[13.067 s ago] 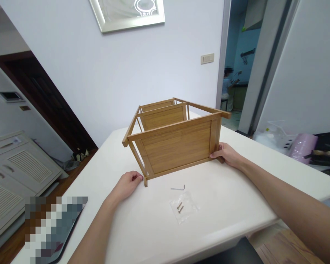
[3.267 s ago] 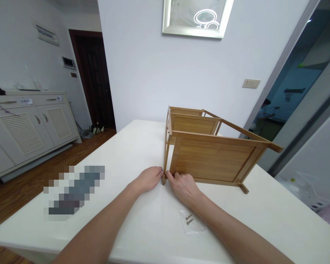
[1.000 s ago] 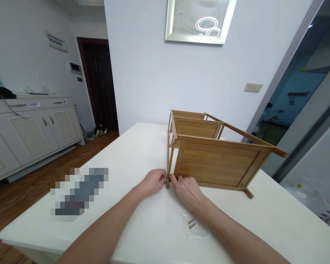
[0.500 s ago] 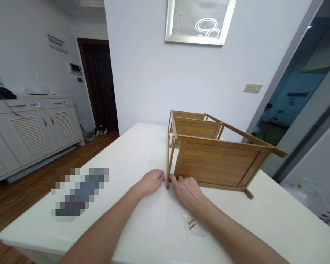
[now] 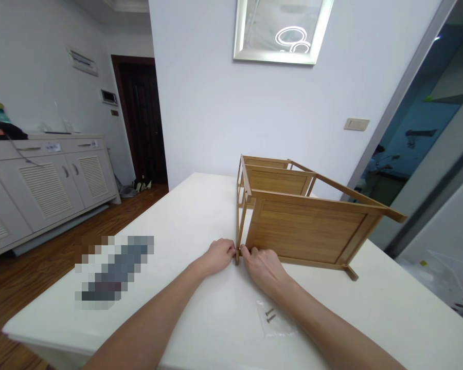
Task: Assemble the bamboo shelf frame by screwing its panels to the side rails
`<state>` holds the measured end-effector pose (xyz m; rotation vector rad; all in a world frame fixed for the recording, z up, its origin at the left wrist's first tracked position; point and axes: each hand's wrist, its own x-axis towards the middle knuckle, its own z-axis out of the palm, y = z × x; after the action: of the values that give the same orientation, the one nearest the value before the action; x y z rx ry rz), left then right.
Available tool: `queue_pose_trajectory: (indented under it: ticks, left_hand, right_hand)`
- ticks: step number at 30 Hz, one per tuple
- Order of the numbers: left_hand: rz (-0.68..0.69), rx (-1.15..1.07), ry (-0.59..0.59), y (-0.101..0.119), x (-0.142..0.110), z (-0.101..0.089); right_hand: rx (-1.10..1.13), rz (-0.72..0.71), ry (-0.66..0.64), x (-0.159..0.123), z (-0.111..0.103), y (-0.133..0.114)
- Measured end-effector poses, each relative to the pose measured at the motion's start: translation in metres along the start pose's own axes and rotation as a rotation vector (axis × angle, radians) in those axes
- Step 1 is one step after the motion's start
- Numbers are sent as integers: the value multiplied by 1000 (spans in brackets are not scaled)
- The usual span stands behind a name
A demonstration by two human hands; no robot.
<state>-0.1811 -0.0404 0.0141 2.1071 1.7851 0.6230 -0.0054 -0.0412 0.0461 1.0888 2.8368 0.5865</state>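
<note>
A wooden shelf (image 5: 304, 226) with several slatless panels lies on its side on the white table (image 5: 185, 216). At its near lower left corner, my left hand (image 5: 219, 255) is closed, fingertips pinched against the outer side of the post. Whatever sits between those fingertips is too small to make out. My right hand (image 5: 263, 263) grips the same corner from the inner side, its thumb by the post and its fingers curled at the panel's lower edge. Two screws (image 5: 270, 315) lie on a clear plastic bag (image 5: 280, 329) beside my right forearm.
A pixelated dark object (image 5: 118, 270) lies on the table's left part. Behind the table is a white wall with a framed picture (image 5: 275, 61). A white cabinet (image 5: 50, 180) stands at the left, and a doorway opens at the right.
My left hand has moved slightly right, and its fingertips are now up against the post. My right hand keeps its place on the shelf corner. The view has shifted a little.
</note>
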Motion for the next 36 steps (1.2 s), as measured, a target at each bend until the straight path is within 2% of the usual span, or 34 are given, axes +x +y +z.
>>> queue_pose_trajectory:
  ticks: [16, 24, 29, 36]
  left_hand:
    - [151, 117, 79, 8, -8, -8]
    - [75, 78, 30, -4, -3, -7]
    - [71, 75, -10, -4, -2, -3]
    - [48, 40, 9, -3, 1, 4]
  right_hand:
    - [17, -17, 20, 0, 0, 0]
    - [4, -5, 8, 0, 0, 0]
    - [3, -4, 1, 0, -2, 0]
    - [3, -10, 12, 0, -1, 0]
